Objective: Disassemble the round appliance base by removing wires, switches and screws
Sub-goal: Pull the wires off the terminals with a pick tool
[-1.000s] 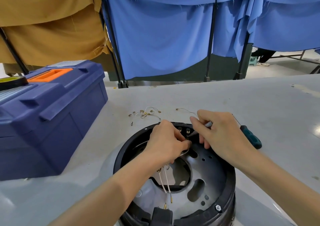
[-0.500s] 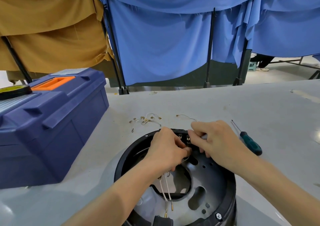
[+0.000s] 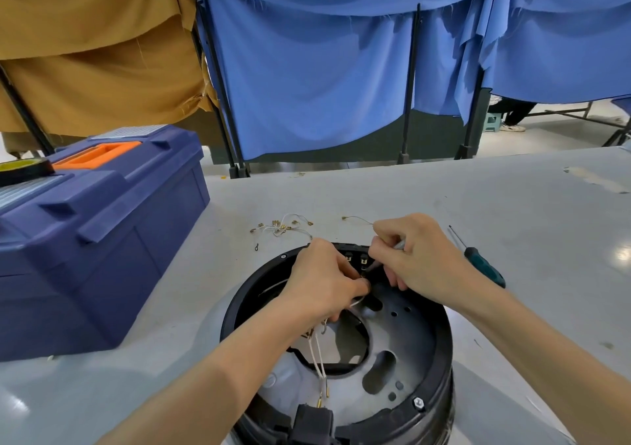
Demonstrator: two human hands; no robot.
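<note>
Right of the blue toolbox (image 3: 102,239) on the table (image 3: 512,198), the rigid round appliance base (image 3: 440,352) stands; left grip (image 3: 324,284) pinches its thin, limp wire (image 3: 316,352), best pulled at the terminal, right grip (image 3: 420,256) curled round, apparently, a slim tool (image 3: 398,246).

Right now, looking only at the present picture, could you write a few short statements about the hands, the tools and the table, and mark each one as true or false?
1. The left hand pinches white wires inside the round base. True.
2. The right hand holds the green-handled screwdriver. False: that screwdriver lies on the table to the right of the base, and the right hand grips a thin metal tool.
3. The blue toolbox stands open. False: its lid is closed.
4. Loose wires lie on the table beyond the base. True.
</note>
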